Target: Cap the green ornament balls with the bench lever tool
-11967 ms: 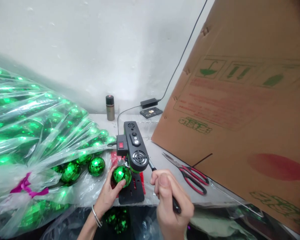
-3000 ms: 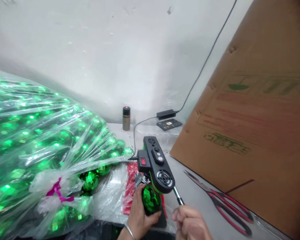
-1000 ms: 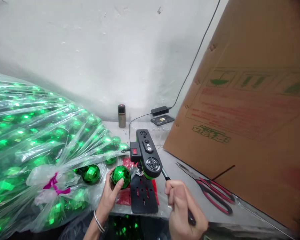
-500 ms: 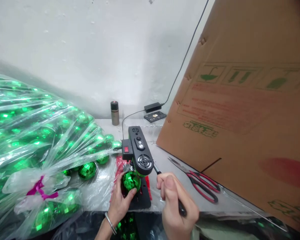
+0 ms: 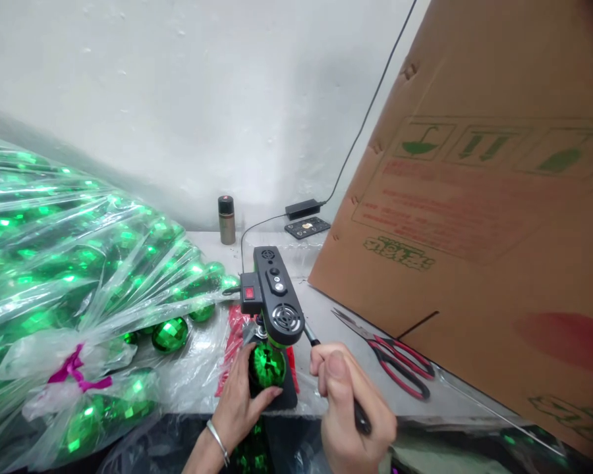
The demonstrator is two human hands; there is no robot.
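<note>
My left hand [image 5: 240, 408] is wrapped round a faceted green ball [image 5: 267, 364], holding it on the black base plate under the head of a small black bench press machine [image 5: 275, 296]. My right hand [image 5: 350, 408] is closed on the machine's black lever handle [image 5: 360, 418], which runs up to the machine's right side. A red switch shows on the machine's left side.
A big clear plastic bag of green balls [image 5: 69, 263] tied with a purple ribbon fills the left. Loose green balls [image 5: 170, 334] lie by it. Red-handled scissors [image 5: 398, 365] lie right of the machine. A large cardboard box [image 5: 474, 217] leans at right. A small can [image 5: 226, 220] and a power adapter [image 5: 302, 209] stand by the wall.
A second ago my left hand held the green ball left of the machine; it has since carried it under the press head. My right hand has stayed on the lever.
</note>
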